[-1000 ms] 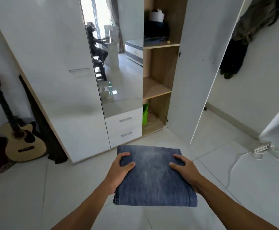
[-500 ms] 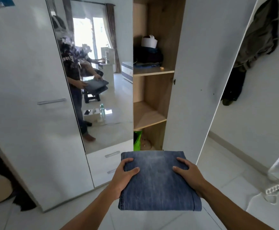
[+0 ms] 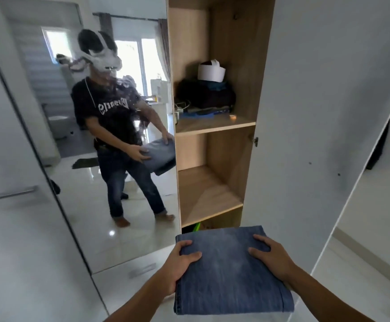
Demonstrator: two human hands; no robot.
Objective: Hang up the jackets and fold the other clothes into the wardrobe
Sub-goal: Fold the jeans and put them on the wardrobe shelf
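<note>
Wardrobe (image 3: 212,147) stands open just beyond both hands, its bare middle shelf (image 3: 208,196) ahead and above them, a dark clothes pile (image 3: 205,96) on the shelf higher up; mirror door (image 3: 110,159) lies left of the left hand, open white door (image 3: 317,135) right of the right hand. Left hand (image 3: 177,266) and right hand (image 3: 273,259) clasp opposite edges of folded jeans (image 3: 228,273), thumbs on top, fingers curled beneath, bundle level between them.

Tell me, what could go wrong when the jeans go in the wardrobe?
The folded jeans are gripped only at the sides by the left hand and right hand, so the fold might sag open. The open door stands close on the right, so an elbow may bump it. The top shelf already holds clothes; the middle shelf looks safer.
</note>
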